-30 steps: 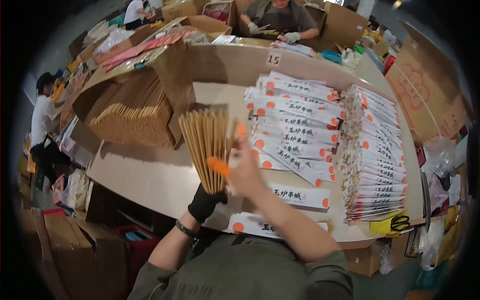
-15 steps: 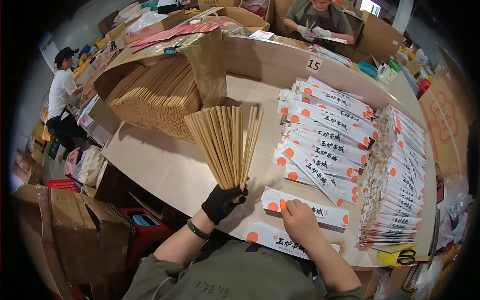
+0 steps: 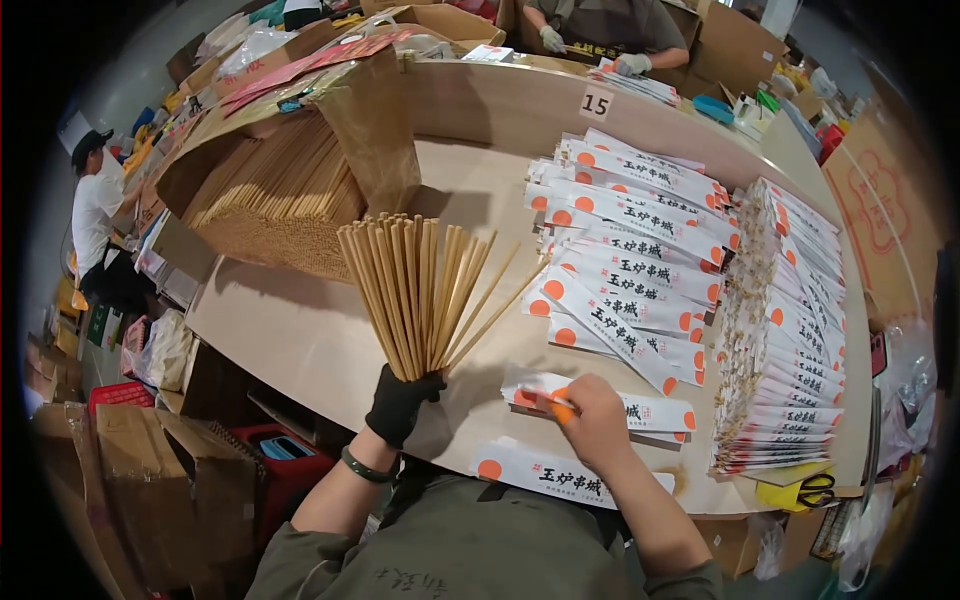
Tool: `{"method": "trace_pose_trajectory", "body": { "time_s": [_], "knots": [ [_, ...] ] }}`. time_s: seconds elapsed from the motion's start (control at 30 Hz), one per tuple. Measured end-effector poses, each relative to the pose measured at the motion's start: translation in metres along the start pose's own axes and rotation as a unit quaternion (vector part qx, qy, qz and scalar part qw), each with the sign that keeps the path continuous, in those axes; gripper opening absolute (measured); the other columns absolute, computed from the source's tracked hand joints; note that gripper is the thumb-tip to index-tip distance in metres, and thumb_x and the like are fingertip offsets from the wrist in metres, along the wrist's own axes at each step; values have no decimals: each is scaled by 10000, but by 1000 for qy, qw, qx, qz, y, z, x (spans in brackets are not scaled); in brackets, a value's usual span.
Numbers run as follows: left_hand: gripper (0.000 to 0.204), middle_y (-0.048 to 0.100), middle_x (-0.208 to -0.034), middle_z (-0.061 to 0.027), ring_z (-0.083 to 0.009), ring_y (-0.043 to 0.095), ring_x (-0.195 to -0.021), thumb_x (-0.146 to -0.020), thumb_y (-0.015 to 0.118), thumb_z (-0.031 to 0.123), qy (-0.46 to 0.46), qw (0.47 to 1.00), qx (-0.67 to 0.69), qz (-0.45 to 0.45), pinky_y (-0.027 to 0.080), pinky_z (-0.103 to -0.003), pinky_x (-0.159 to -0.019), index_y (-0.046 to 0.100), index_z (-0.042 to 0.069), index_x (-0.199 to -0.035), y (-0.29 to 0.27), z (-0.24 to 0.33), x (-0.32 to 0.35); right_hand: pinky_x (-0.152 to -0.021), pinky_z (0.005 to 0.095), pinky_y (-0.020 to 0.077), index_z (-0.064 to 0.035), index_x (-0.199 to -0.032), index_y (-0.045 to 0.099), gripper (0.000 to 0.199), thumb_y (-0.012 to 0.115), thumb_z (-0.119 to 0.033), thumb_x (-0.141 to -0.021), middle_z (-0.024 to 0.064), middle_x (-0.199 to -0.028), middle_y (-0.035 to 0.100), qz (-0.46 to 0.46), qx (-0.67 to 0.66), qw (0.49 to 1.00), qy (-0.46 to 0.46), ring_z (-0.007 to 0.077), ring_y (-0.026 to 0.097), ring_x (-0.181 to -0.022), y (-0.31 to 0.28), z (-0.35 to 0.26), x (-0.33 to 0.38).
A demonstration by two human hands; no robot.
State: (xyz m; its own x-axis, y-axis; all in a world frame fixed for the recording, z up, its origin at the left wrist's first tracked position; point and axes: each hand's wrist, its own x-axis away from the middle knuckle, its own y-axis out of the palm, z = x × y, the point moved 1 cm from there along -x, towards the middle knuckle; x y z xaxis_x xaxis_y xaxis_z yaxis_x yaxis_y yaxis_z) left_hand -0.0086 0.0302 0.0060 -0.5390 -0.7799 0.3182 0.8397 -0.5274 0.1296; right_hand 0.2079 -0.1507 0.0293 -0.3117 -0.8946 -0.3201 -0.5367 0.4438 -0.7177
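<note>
My left hand (image 3: 402,402), in a black fingerless glove, is closed round the lower ends of a fanned bundle of wooden chopsticks (image 3: 415,300). One or two chopsticks lean out to the right of the bundle. My bare right hand (image 3: 598,425) wears an orange finger cot (image 3: 564,404). It is over the left part of a white paper chopstick sleeve (image 3: 655,412) with orange dots. Its fingertips are smeared by motion, so I cannot tell whether they pinch the paper. Another paper sleeve (image 3: 540,474) lies nearer me, partly under my right forearm.
An open carton (image 3: 380,130) full of chopsticks stands at the back left. Stacked sleeves (image 3: 640,270) lie right of centre, with a pile of filled sleeves (image 3: 790,360) beyond. Black-handled scissors (image 3: 815,490) rest at the right edge. Across the partition, a co-worker's gloved hands (image 3: 632,64) show.
The chopstick bundle has shifted left and fans wider, with a stick tilting right. My right fingers have turned leftward across the sleeve. The whole view has also shifted slightly.
</note>
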Motion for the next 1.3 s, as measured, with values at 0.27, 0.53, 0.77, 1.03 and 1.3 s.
{"method": "trace_pose_trajectory", "body": {
  "time_s": [0.27,0.53,0.77,1.03,1.3],
  "knots": [
    [187,629,-729,-46,-123,592,-658,-708,699,56,52,978,-203,-16,470,-256,-576,628,13,-875,-32,14,4,-586,231,378,-1,-706,585,176,737,-58,-773,-39,-686,492,27,-311,908,280,48,425,-620,-42,1,-26],
    [273,682,-786,-94,-146,634,-679,-726,745,119,34,923,-365,-114,509,-295,-618,644,-5,-948,-49,54,2,-599,287,451,-15,-811,688,103,748,-50,-735,24,-693,528,-44,-206,968,138,113,497,-631,-61,-7,-23],
    [247,630,-781,12,-103,612,-738,-753,743,118,59,994,78,-46,498,-267,-692,637,39,-961,65,33,11,-590,338,445,-46,-856,669,130,673,-148,-776,96,-771,597,28,67,975,-208,262,563,-669,-17,-32,-38],
    [127,593,-729,-8,-113,600,-708,-758,698,64,60,996,-41,43,511,-262,-646,615,31,-848,57,28,-12,-659,378,449,-2,-896,612,154,613,-101,-778,114,-830,540,-52,120,980,-149,275,560,-791,-13,-19,-3],
    [171,616,-773,-14,-100,565,-652,-775,677,143,52,998,-44,9,448,-242,-571,639,24,-892,31,2,-9,-574,346,462,7,-817,604,127,617,-40,-700,89,-765,556,-42,152,973,-167,244,574,-721,6,3,17]
  ]
}}
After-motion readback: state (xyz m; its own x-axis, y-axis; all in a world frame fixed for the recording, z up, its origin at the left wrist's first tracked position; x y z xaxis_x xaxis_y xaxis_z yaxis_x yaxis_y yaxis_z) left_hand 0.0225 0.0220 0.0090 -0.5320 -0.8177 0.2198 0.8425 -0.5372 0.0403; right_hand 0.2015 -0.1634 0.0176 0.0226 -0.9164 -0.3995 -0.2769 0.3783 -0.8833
